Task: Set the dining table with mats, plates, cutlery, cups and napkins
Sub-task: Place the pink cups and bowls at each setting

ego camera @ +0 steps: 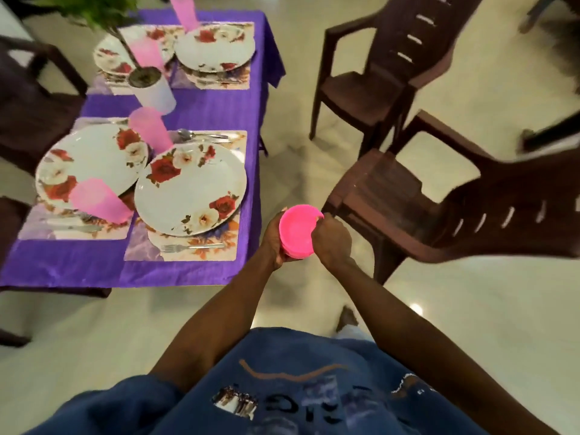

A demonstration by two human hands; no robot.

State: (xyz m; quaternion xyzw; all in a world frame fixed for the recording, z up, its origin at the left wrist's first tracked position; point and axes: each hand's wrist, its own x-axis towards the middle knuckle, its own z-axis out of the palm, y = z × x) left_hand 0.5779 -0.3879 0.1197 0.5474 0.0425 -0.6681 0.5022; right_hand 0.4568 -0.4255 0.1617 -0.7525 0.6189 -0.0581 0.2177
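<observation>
Holding the pink cup (297,235) off the near right corner of the tabletop (204,105), my left hand (273,243) wraps its side and my right hand (332,240) pinches its rim. It looks light, stiff plastic, maybe slippery, so I judge gripping the wall safest.

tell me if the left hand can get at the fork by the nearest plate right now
Probably not yet: the left hand grips the pink cups. The fork itself lies uncovered on its mat.
</observation>
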